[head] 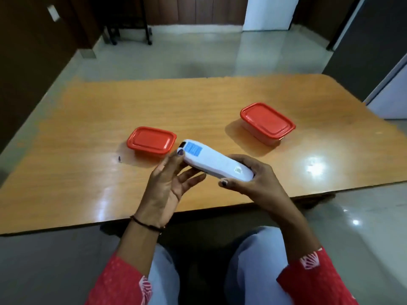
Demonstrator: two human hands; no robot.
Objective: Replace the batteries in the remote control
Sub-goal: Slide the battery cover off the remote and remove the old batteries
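Remote control (217, 160) sits back-up over the table (105, 106). Left hand (167, 181) pinches its far end, right hand (253, 182) wraps the near end. Cover looks shut, so no batteries changed yet.

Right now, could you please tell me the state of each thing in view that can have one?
remote control: held in the air, back side up, battery cover apparently closed.
left container: red lid on.
right container: red lid on.
left hand: grips the remote control's far end.
right hand: grips its near end.
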